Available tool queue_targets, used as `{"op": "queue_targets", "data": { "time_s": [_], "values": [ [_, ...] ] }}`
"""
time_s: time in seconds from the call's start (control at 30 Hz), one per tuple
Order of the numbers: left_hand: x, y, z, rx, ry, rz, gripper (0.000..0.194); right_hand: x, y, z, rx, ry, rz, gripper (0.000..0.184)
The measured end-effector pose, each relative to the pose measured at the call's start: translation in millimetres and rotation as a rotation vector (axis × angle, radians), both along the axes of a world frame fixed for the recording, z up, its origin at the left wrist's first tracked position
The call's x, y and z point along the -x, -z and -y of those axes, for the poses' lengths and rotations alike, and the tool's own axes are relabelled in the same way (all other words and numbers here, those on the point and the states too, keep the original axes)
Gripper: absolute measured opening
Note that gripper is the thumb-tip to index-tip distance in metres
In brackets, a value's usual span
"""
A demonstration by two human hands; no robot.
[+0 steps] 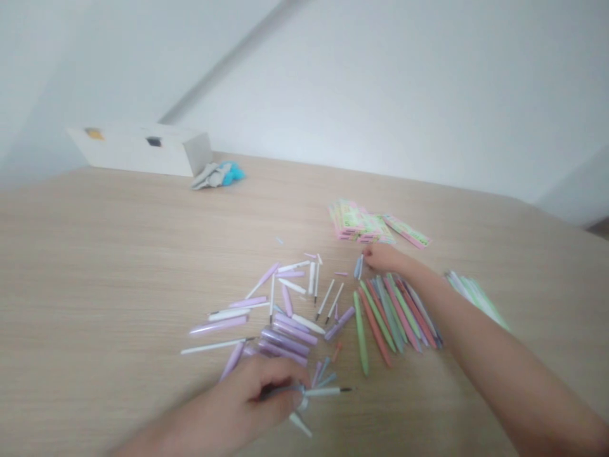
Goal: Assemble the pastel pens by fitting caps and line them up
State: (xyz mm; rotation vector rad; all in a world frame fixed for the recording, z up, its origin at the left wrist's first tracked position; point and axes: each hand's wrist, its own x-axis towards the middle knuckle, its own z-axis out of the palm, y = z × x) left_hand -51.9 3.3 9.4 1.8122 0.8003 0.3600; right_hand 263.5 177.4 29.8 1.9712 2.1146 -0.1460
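Observation:
My left hand is closed in a pinch at the front of the table. Between thumb and finger is a white pen refill with a dark tip, pointing right. A white pen part shows just below these fingers. Farther back, my right hand has its fingertips pinched at a small blue-and-white pen part. Purple pen barrels, white refills and small clips lie scattered around the left hand. Beneath the right forearm is a row of coloured pens.
Stacked printed packets lie behind the right hand, with one packet apart. Pale green-and-white strips rest right of the forearm. A white box stands at the back left, beside a crumpled grey-and-blue item. Wall borders the table.

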Motion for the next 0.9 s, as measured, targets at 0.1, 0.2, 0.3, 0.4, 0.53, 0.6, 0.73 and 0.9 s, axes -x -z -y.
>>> {"op": "queue_targets", "data": {
  "time_s": [0.1, 0.2, 0.3, 0.4, 0.53, 0.6, 0.73, 0.9],
  "values": [
    [-0.5, -0.4, 0.2, -0.001, -0.004, 0.002, 0.025, 20.5, -1.8, 3.4, -0.009, -0.064, -0.029, 0.029],
    [-0.6, -1.3, 0.4, 0.004, -0.008, -0.001, 0.026, 37.5, 0.6, 6.8, -0.019, -0.122, -0.062, 0.032],
    [-0.6, -2.2, 0.4, 0.011, 0.006, 0.008, 0.026, 52.2, 5.9, 10.0, -0.039, -0.166, -0.089, 0.03],
    [-0.8, -2.1, 0.3, 0.011, 0.009, 0.013, 0.026, 65.7, 10.9, 14.9, -0.055, -0.191, -0.114, 0.027],
    [-1.2, 0.5, 0.5, 0.019, 0.019, 0.007, 0.024, 81.3, 13.7, 25.0, -0.054, -0.233, -0.143, 0.024],
    [-1.3, 2.0, 0.8, 0.023, 0.02, 0.002, 0.024, 87.8, 14.0, 29.4, -0.055, -0.242, -0.143, 0.025],
    [-1.1, 3.3, 0.7, 0.029, 0.01, -0.002, 0.024, 96.5, 15.5, 32.2, -0.059, -0.244, -0.14, 0.027],
    [-0.9, 1.9, 0.1, 0.03, 0.022, 0.012, 0.024, 94.5, 19.1, 28.1, -0.065, -0.231, -0.203, 0.026]
  ]
}}
